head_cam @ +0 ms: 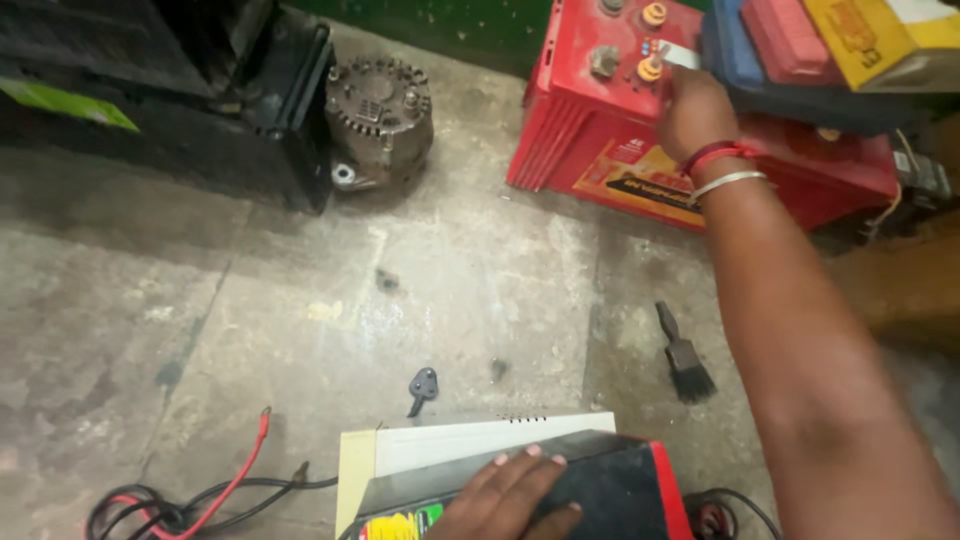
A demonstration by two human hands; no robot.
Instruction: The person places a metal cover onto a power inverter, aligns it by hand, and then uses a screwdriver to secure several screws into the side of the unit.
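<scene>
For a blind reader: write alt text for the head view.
A person's right hand reaches to a vent cap on top of a red battery, while the left hand rests flat on a black and red box. A small brush and an alternator sit on the concrete floor.

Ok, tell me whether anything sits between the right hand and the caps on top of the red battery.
Nothing visible does. The right hand is already at the orange cap on the red battery; whether its fingers touch the cap cannot be told. The brush lies on the floor, well clear.
</scene>
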